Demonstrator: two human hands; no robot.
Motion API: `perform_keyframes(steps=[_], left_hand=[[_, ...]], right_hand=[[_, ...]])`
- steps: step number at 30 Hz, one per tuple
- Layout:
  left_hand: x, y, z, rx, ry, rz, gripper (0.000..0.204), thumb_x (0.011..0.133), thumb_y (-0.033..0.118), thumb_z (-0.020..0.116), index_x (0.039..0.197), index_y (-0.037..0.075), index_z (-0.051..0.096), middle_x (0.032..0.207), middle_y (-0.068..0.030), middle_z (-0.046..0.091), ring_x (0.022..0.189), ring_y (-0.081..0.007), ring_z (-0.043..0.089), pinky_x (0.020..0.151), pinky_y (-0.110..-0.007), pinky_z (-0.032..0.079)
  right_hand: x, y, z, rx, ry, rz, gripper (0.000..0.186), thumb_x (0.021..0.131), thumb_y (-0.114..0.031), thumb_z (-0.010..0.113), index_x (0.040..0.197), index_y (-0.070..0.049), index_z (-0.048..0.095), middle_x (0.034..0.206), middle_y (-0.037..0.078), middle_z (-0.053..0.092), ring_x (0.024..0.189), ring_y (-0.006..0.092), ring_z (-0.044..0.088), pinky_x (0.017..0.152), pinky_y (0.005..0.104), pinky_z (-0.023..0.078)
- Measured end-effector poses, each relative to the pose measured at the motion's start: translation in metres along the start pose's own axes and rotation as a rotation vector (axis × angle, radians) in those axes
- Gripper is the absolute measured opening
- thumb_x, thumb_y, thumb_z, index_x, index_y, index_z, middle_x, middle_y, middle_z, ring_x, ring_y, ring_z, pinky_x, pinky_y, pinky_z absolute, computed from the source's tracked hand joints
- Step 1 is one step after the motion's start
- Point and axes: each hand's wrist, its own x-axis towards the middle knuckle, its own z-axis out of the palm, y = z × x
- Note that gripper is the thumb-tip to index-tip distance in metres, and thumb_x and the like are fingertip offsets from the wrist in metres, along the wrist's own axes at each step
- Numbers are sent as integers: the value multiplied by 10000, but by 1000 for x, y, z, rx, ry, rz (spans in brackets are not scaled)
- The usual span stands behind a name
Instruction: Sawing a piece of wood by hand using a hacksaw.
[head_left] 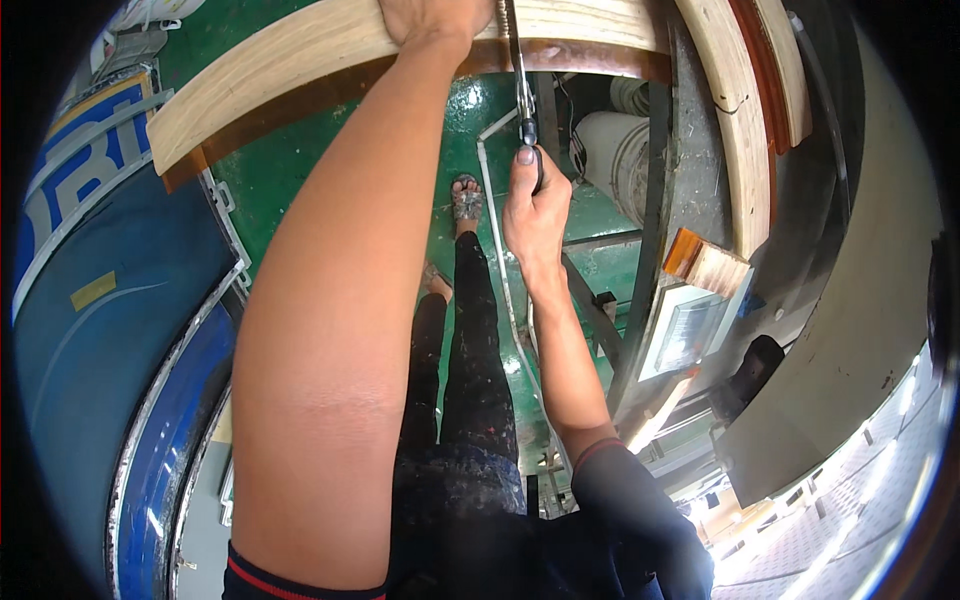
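My left hand (435, 20) presses down on a long pale wooden plank (300, 60) at the top of the view, my bare forearm stretched out toward it. My right hand (535, 215) grips the dark handle of a hand saw (520, 90). Its thin blade runs up to the plank's edge, just right of my left hand. The plank has a brown underside and lies across a dark metal frame (650, 200). Below it I see my dark trousers and my sandalled feet (467, 197) on the green floor (280, 180).
A large blue signboard with a metal rim (100, 330) lies at the left. More pale planks (740, 130) lie at the right, with a short wood block (705, 262) below them. A white roll (610, 150) and a thin white pipe (495, 230) lie under the frame.
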Motion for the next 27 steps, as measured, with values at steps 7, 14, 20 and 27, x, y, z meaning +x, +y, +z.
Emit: perform_keyframes(steps=[7, 14, 20, 27], left_hand=[[-3, -2, 4, 2, 40, 7, 279, 918, 298, 545, 876, 48, 659, 852, -157, 692, 889, -313, 618, 842, -425, 394], [-2, 0, 5, -1, 67, 10, 275, 908, 297, 552, 859, 49, 658, 839, -167, 687, 870, -314, 619, 831, -424, 400], [-1, -4, 4, -11, 55, 15, 262, 899, 287, 567, 846, 45, 654, 838, -170, 687, 866, -320, 618, 827, -427, 402], [-4, -1, 6, -20, 60, -12, 250, 897, 281, 572, 846, 49, 650, 845, -160, 684, 885, -316, 615, 825, -430, 401]], right_hand=[[-68, 29, -17, -59, 0, 27, 404, 1016, -313, 443, 767, 1, 489, 593, 31, 356, 587, 109, 344, 507, 338, 285], [11, -4, 1, -40, 16, 30, 408, 991, -303, 525, 759, 34, 536, 581, 141, 444, 553, 172, 384, 522, 387, 382], [-2, 1, 5, -44, 12, -11, 347, 984, -255, 526, 806, 41, 559, 583, 145, 476, 517, 178, 444, 510, 376, 382], [-59, 19, -8, -53, 13, 10, 385, 1011, -275, 450, 746, 2, 482, 571, 26, 380, 555, 103, 363, 484, 328, 297]])
